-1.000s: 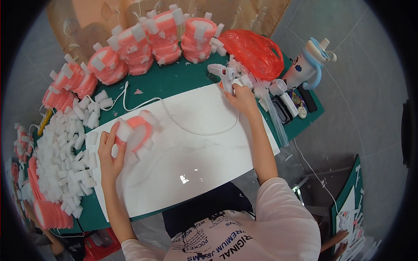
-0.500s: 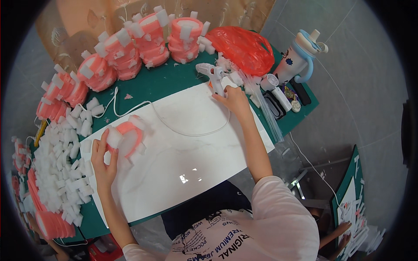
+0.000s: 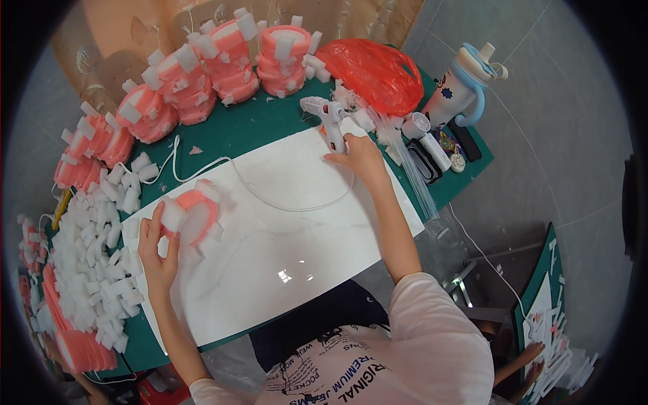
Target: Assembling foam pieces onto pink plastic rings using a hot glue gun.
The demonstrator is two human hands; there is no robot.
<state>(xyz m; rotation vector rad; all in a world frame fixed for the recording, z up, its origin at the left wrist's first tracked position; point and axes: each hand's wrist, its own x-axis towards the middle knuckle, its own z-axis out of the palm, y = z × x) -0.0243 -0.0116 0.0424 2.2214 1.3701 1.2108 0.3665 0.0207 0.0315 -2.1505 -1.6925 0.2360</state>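
My left hand [image 3: 159, 253] pinches a white foam block [image 3: 173, 214] at the left edge of a pink foam ring [image 3: 214, 209] with a pale centre. More white blocks stick out from the ring's rim. Whether the pinched block is fixed to the ring, I cannot tell. At the far edge of the white board [image 3: 270, 260] is a white hot glue gun [image 3: 328, 116], its cord trailing across the board. My right hand [image 3: 361, 156] is beside the gun's handle, thumb stretched out and apart from the fingers. Some fingertips are hidden behind a white piece.
Stacks of pink rings with white blocks [image 3: 183, 84] line the far edge. Loose white blocks [image 3: 88, 250] heap at left, near flat pink pieces [image 3: 84, 347]. A red plastic bag [image 3: 371, 74], clear glue sticks [image 3: 418, 179] and a bottle [image 3: 453, 91] are at right. A co-worker's hands [image 3: 531, 361] show lower right.
My right thumb has slid down and off the glue gun's handle. My left hand keeps its pinch on the foam block; the whole view has shifted slightly.
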